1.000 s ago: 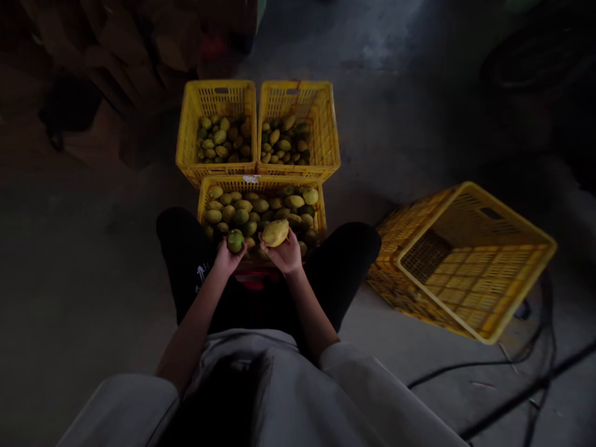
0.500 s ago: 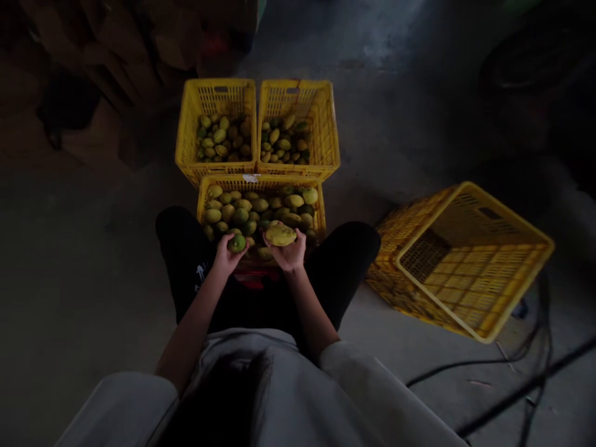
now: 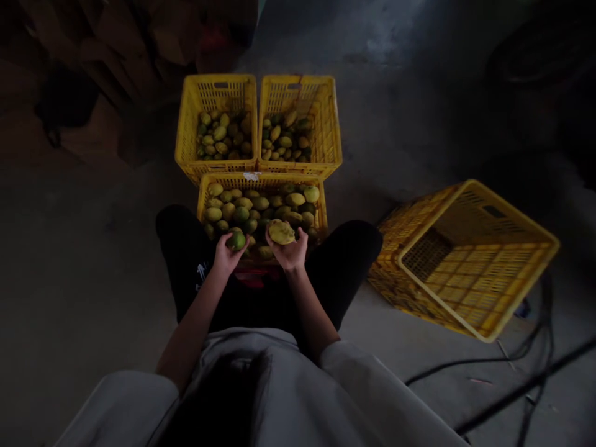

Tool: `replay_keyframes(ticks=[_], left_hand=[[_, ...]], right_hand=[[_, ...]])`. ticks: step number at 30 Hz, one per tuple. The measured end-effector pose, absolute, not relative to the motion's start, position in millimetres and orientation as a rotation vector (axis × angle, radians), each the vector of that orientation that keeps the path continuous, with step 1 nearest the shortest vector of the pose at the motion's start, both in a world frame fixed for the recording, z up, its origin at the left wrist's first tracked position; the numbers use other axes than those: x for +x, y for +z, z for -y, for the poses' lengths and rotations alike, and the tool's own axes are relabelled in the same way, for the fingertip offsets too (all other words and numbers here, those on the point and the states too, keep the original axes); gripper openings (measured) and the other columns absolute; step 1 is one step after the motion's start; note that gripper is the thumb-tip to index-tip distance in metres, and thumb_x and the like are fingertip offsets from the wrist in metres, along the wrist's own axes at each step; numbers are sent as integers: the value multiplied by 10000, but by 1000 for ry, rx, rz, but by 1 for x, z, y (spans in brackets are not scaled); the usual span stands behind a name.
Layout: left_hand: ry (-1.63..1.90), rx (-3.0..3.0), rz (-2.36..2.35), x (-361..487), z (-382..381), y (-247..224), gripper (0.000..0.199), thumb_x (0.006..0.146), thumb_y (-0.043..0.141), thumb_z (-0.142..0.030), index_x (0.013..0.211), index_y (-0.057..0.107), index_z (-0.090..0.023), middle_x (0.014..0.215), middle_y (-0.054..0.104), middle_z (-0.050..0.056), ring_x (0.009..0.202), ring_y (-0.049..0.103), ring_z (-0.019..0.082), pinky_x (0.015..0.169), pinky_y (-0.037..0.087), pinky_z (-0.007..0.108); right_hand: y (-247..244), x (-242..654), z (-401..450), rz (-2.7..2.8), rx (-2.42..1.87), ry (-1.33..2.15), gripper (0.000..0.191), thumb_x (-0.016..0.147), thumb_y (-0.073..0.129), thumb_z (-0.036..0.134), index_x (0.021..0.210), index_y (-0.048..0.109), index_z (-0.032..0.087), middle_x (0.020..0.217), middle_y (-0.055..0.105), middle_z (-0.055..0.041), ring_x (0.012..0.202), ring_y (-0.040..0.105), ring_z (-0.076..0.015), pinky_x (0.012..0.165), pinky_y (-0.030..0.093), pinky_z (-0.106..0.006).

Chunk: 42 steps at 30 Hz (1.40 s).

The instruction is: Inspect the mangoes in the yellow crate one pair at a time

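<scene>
My left hand (image 3: 224,256) is closed around a green lemon (image 3: 237,240). In my right hand (image 3: 292,256) lies a yellow, lumpy lemon (image 3: 281,233), held between the thumb and fingers. Both hands are above the near edge of a yellow crate (image 3: 203,194) between my knees. Many yellow and green lemons (image 3: 259,203) fill the bottom of that crate, and the hands cover some of them.
Two more yellow crates, the left one (image 3: 182,133) and the right one (image 3: 336,130), stand behind the near crate with lemons inside. A larger yellow crate (image 3: 475,335) leans tilted at the right. Dark cables (image 3: 542,372) run over the floor beside it. Cardboard boxes (image 3: 112,37) are at the back left.
The yellow lemon has turned in my right hand and shows a lumpier side. The green lemon has rotated slightly in my left hand. Both hands stay in nearly the same place.
</scene>
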<state>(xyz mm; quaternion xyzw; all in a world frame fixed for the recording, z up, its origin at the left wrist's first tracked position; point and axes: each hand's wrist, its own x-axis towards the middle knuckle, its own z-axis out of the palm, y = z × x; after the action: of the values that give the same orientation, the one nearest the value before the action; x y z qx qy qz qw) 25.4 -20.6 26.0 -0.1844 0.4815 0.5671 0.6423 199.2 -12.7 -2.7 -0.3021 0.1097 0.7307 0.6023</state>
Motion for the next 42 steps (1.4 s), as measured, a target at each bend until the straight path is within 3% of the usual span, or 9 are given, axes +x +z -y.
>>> replay_keyframes(ticks=[3,8,11,15,21,28,31,35,42], left_hand=[[1312,-416,-1118,26,19,25,95,926,588,-113,931,644,-189,844,728,23,864,747,169,905,664,354],[1197,-382,-1144,23,19,24,174,997,609,-290,1098,678,-166,897,737,75,851,762,200,620,625,217],[1148,-368,-1169,22,19,23,243,1027,572,-349,1115,685,-153,896,727,82,809,749,187,499,534,163],[1175,-405,-1238,24,17,21,191,1032,544,-278,1133,669,-175,944,725,69,800,726,159,576,576,174],[1191,-391,-1226,22,17,20,248,1047,498,-349,1104,671,-181,833,701,48,662,669,129,558,584,190],[1085,-395,-1195,16,21,15,338,1020,485,-411,1145,677,-161,826,721,93,645,695,160,501,543,194],[1097,-430,-1232,14,20,9,308,1019,491,-416,1149,673,-204,863,724,89,677,696,168,534,554,208],[1106,-450,-1306,15,18,5,231,1016,493,-340,1149,662,-256,880,714,57,698,682,169,569,579,232],[1031,-423,-1222,22,19,17,389,1071,401,-428,1116,674,-154,793,698,98,649,693,185,546,601,262]], right_hand=[[-4,197,10,-272,-742,1637,203,911,679,460,888,658,260,956,781,-3,1032,751,-200,961,641,-422],[-8,200,8,-359,-703,1650,102,925,654,329,945,681,233,936,779,-10,993,758,-168,907,675,-343],[-9,206,10,-414,-626,1797,268,912,654,423,1056,674,198,990,778,-62,985,753,-184,716,681,-264],[-4,210,10,-465,-548,1885,328,978,523,445,1126,653,182,1011,757,-77,774,699,-124,445,521,-124],[0,200,8,-415,-717,1698,207,973,549,313,1113,672,221,1016,762,-41,966,739,-163,762,661,-239],[-10,202,9,-331,-766,1706,367,940,547,545,1033,702,225,934,784,-38,891,751,-180,694,636,-269],[-16,203,7,-253,-805,1699,327,943,459,446,987,716,250,930,789,-19,856,751,-170,664,613,-266],[-22,205,6,-195,-848,1661,217,914,497,322,949,710,297,913,789,33,885,754,-159,820,638,-330],[-8,199,7,-249,-907,1672,411,986,515,610,966,691,240,847,779,-12,750,754,-166,651,636,-277]])
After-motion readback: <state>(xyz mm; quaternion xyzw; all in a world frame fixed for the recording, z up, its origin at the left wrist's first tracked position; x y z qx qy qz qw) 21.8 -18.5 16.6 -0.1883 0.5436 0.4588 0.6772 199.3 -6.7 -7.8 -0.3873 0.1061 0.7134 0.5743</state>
